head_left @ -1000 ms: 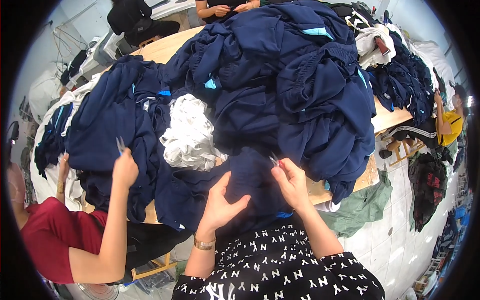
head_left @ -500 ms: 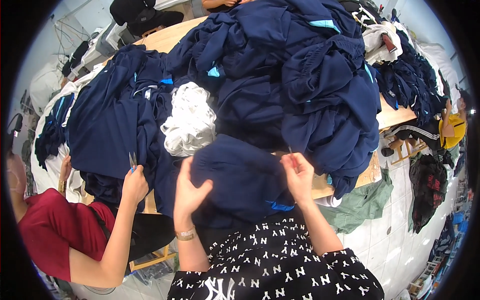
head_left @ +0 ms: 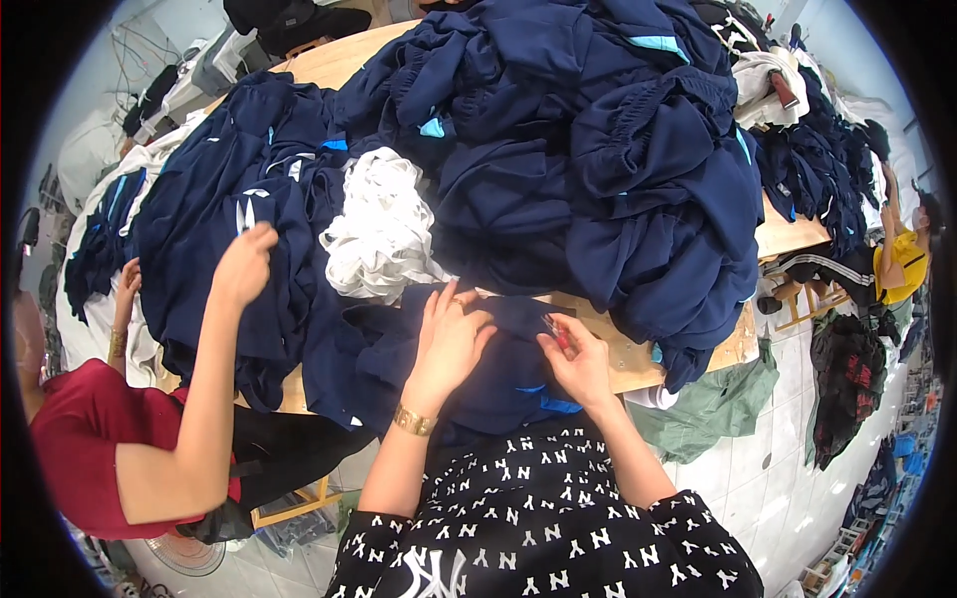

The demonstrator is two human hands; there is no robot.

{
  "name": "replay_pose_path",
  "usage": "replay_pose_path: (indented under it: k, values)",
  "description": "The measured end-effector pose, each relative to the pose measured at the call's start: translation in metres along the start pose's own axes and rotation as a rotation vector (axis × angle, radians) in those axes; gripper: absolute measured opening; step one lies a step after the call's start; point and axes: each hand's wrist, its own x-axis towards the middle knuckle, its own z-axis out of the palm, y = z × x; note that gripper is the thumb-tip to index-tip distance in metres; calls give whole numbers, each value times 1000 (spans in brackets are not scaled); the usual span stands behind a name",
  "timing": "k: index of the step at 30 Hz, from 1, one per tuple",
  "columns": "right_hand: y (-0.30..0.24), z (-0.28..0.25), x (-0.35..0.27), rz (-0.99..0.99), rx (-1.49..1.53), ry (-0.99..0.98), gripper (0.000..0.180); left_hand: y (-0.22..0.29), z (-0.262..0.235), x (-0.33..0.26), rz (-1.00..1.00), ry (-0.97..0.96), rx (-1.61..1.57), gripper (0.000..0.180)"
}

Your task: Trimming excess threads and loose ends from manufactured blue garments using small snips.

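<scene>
- Navy garment (head_left: 493,374): lies under the hands and lapping over the worktop's (head_left: 648,367) near edge, long axis running left to right.
- Left hand (head_left: 447,344), nearer its middle: over the cloth, fingers parted; cannot tell whether they pinch it.
- Right hand (head_left: 580,357): apart from the left, at the garment's right end, closed around red snips (head_left: 562,340).
- White lettering on the black shirt (head_left: 558,543); reddish print on the dark bundle (head_left: 847,384).

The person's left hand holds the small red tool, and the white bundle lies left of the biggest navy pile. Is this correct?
Not the left hand: the head view shows the small red tool in the right hand. The rest is correct.
</scene>
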Motion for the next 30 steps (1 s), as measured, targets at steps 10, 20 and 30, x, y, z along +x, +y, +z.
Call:
replay_pose_path:
  k: [10,20,30]
  values:
    - [-44,0,4,136,470,-113,17,-3,-30,6,-450,-52,-1267,17]
    - [-42,7,10,138,385,-131,12,-21,-33,12,-438,554,-556,21]
    - [-5,19,-6,177,263,-119,22,4,-29,-1,-359,330,-30,33]
